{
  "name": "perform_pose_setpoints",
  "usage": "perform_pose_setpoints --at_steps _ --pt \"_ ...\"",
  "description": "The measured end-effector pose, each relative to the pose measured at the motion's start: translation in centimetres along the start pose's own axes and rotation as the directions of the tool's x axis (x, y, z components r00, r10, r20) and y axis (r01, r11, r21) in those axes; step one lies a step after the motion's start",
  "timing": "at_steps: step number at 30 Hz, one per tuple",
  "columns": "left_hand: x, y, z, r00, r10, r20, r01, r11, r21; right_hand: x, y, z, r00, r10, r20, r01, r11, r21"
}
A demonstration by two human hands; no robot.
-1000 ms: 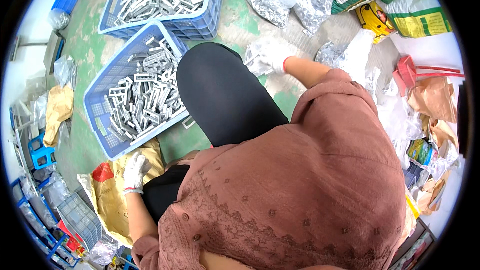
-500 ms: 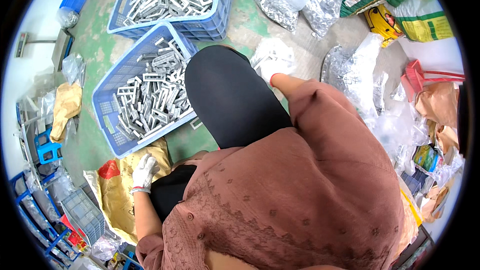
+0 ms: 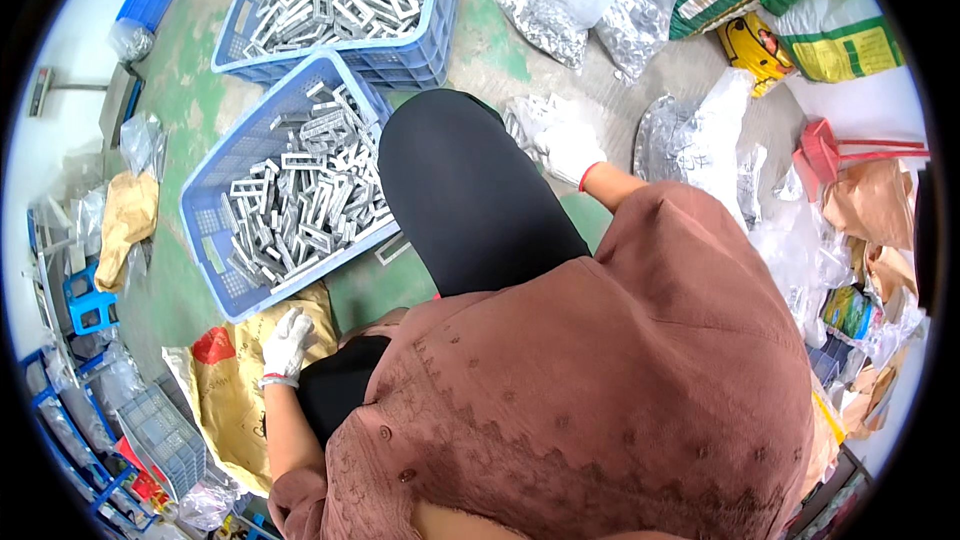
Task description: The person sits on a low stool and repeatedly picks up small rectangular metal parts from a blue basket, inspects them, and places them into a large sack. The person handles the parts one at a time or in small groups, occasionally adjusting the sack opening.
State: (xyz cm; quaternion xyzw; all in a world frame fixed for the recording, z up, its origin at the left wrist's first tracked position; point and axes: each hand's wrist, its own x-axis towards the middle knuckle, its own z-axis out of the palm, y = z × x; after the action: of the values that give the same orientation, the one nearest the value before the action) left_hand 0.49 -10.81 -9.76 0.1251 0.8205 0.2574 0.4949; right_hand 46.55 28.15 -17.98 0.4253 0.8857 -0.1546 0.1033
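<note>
My right hand (image 3: 570, 152), in a white glove with a red cuff, reaches past my black-clad knee to a crumpled, whitish clear plastic bag (image 3: 528, 116) on the floor. Its fingers blend into the white plastic, so their grip cannot be made out. On the left, my white-gloved left hand (image 3: 287, 342) lies over a tan paper sack (image 3: 232, 395) with a red mark, beside my other leg. Its fingers are curled; whatever they hold is hidden. Just ahead of it, a blue plastic crate (image 3: 208, 230) contains many grey metal rectangular frames (image 3: 310, 205).
Behind, another blue crate (image 3: 440, 35) is piled with similar frames. Clear bags of silvery pieces (image 3: 545, 25) and printed sacks (image 3: 845, 45) lie at the far right. A red dustpan (image 3: 818, 150) stands by the wall. One loose frame (image 3: 393, 248) lies beside the near crate.
My right hand has shifted a little to the right and toward me, showing more of its glove past the knee. My left hand stays on the paper sack.
</note>
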Motion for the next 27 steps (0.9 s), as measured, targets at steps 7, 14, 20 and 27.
perform_pose_setpoints --at_steps 7,14,20,27 --pt "1.6 -1.9 -1.4 0.994 0.103 -0.026 -0.096 0.977 0.188 -0.9 2.1 2.6 0.99 -0.113 -0.09 0.141 0.883 0.447" --pt "0.7 -0.4 -0.5 0.999 -0.035 0.027 0.033 0.998 0.051 0.0 16.1 16.7 0.464 0.871 0.162 -0.654 0.213 0.726" --pt "-1.5 1.2 0.1 0.995 -0.072 -0.07 0.076 0.995 0.058 1.1 11.1 14.9 0.566 0.421 0.709 -0.475 -0.537 0.697" --pt "-1.9 2.2 0.1 0.988 -0.128 -0.09 0.133 0.99 0.054 1.1 11.7 12.3 0.659 0.69 0.301 -0.683 0.38 0.624"
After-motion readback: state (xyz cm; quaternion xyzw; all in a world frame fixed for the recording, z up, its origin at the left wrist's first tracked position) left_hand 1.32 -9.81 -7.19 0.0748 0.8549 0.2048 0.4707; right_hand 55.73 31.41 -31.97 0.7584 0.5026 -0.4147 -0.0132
